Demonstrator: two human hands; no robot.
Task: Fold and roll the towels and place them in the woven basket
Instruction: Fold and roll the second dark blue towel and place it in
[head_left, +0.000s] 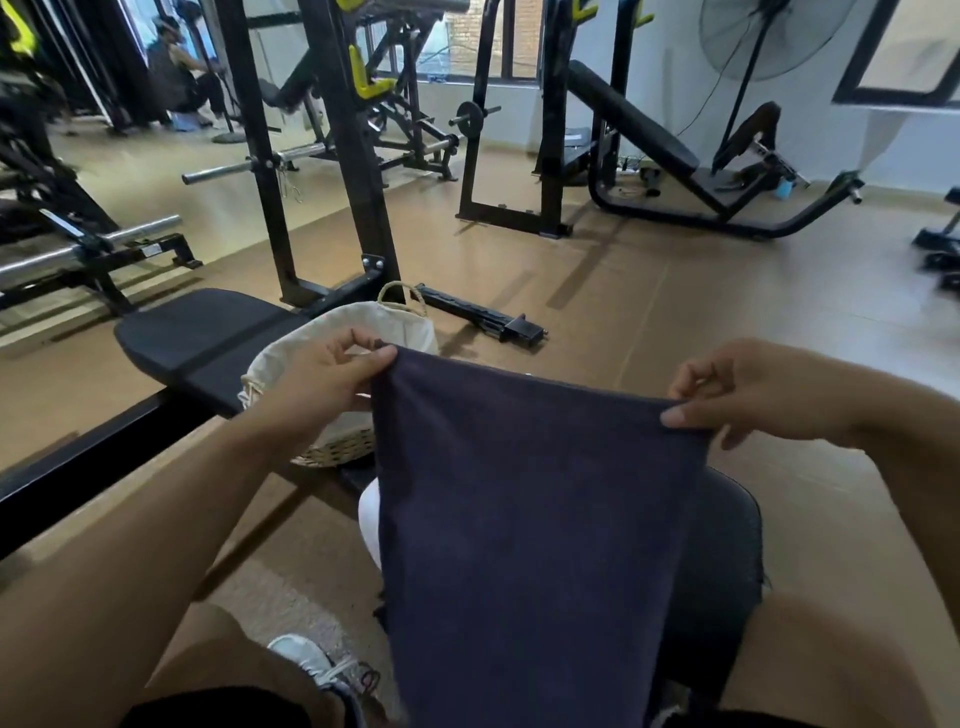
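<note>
The left grip (332, 379) pinches the top left corner of a dark navy terry towel (524, 519), just before a cloth-lined woven basket (332, 447) on the bench (202, 338); the right grip (753, 395) pinches the other corner, the towel hanging between them.

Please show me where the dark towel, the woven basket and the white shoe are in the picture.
dark towel (530, 519), head view, middle of the hanging cloth.
woven basket (337, 449), head view, woven lower wall below the cloth lining.
white shoe (311, 662), head view, the toe.
</note>
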